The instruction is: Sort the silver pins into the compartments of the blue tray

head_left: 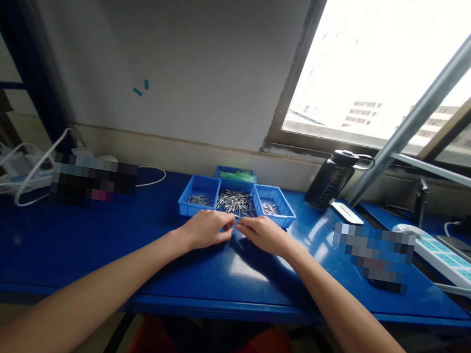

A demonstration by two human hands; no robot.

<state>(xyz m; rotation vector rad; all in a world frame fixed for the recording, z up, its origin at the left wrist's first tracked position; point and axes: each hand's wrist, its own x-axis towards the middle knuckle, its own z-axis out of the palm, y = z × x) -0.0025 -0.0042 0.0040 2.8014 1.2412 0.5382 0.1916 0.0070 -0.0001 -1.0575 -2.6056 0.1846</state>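
Observation:
My left hand [207, 228] and my right hand [265, 233] come together just in front of the blue bins, fingertips almost touching. Both are closed in a pinch; whatever sits between the fingers is too small to make out. Right behind them lies a heap of thin silvery metal pins [236, 202], screw- or rivet-like. A left blue bin [185, 209] and a right blue bin [286, 222] flank this heap, each with some of the same pins inside. The hands hide the near edge of the heap.
Behind the heap stands a small blue bin [217, 172] with green pieces. A dark water bottle [330, 180] is at the back right beside a white flat device [347, 213]. A power strip [447, 260] lies far right; white cables [38, 167] run at left. The blue table [104, 257] extends beneath.

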